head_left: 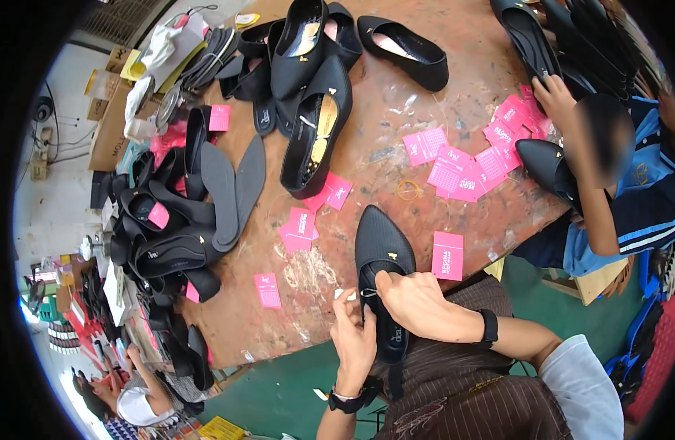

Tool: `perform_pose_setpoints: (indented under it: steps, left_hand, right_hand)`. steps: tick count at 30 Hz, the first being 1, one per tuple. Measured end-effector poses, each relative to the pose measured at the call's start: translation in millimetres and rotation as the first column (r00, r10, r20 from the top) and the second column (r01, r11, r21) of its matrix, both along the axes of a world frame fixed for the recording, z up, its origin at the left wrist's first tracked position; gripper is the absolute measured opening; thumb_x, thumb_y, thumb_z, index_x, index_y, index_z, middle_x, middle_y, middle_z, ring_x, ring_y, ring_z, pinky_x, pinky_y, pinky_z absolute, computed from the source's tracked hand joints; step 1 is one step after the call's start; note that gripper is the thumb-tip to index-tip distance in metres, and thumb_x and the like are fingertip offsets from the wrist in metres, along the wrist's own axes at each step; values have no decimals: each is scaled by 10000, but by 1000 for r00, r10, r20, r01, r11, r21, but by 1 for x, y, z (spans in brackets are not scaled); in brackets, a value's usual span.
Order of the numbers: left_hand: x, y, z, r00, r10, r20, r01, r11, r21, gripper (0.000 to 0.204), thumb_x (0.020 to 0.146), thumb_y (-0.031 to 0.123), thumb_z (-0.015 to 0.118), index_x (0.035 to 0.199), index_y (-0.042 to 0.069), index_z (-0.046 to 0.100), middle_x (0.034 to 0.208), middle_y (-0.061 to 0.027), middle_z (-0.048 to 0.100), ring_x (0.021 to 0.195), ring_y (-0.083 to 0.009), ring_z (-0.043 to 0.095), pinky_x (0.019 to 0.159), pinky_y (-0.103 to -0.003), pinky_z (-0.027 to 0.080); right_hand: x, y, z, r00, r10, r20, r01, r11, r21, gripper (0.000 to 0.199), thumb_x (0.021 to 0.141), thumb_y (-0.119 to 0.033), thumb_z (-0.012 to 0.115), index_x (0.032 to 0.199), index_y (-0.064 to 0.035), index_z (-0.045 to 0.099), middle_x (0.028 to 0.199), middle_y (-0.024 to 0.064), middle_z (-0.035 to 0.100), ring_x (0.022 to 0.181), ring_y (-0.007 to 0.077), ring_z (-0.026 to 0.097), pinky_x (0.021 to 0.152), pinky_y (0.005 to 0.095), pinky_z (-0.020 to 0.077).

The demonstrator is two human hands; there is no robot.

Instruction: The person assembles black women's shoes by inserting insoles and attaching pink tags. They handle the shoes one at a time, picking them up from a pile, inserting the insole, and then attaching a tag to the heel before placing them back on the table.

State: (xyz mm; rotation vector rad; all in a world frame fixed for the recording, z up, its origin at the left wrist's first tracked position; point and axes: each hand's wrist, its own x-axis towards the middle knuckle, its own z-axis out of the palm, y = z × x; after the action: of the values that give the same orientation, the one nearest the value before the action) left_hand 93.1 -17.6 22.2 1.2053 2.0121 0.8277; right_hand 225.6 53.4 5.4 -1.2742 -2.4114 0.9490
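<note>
A black pointed flat shoe (383,238) with a small gold ornament lies toe away at the table's near edge, its heel over my lap. My left hand (354,339) is closed at the shoe's left rim, with a small white bit by its fingertips. My right hand (422,304) is curled over the shoe's opening, thumb and finger pressed together at the inner edge. Between the two hands a thin whitish loop (367,292) shows at the rim; what it belongs to is partly hidden. Beside the shoe, on the right, lies a pink tag card (448,255).
Pink cards (458,170) lie scattered about the worn table (381,165). Black shoes (315,125) stand piled at the far side, with more shoes and grey insoles (224,194) at left. At right a co-worker's hand (554,95) touches a black shoe. A rubber band (408,190) lies mid-table.
</note>
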Motion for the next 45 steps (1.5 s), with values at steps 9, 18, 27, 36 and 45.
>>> perform_pose_setpoints:
  steps: [9,18,27,36,45]
  left_hand:
    - [-11,8,-19,998,31,-52,-24,991,130,116,842,-9,699,958,0,700,852,-97,638,585,-142,604,524,-273,475]
    - [-19,4,-14,958,-106,-266,145,981,132,109,801,82,756,907,88,730,922,-92,597,672,-254,634,600,-360,503]
    - [-20,-3,-4,940,58,336,-158,947,278,21,928,-6,597,912,-5,610,963,-145,657,742,-193,657,636,-302,548]
    - [-25,3,-8,615,77,785,-190,980,53,153,964,26,580,1068,-58,654,901,-102,650,744,-156,653,679,-289,571]
    - [-28,6,-5,702,76,708,-116,993,7,410,875,-47,677,1271,-75,571,896,-157,713,781,-186,695,733,-320,600]
  right_hand:
    - [-11,1,-6,993,72,95,-78,995,61,143,781,-56,619,868,29,545,711,178,655,606,344,673,467,419,496]
    - [-5,3,-5,1000,-7,-24,6,999,-32,75,800,-64,630,865,-52,595,749,108,674,676,325,676,563,418,502]
    - [32,19,43,978,77,-192,-104,986,-134,93,813,-148,728,880,-83,720,726,66,668,734,235,622,726,384,464]
    - [29,36,40,891,-124,-437,-187,777,-601,136,829,-24,699,951,32,716,860,130,742,841,192,724,752,336,544]
    - [11,24,12,880,-147,-451,-41,924,-381,115,804,-120,729,883,-37,721,797,107,685,717,243,674,642,353,502]
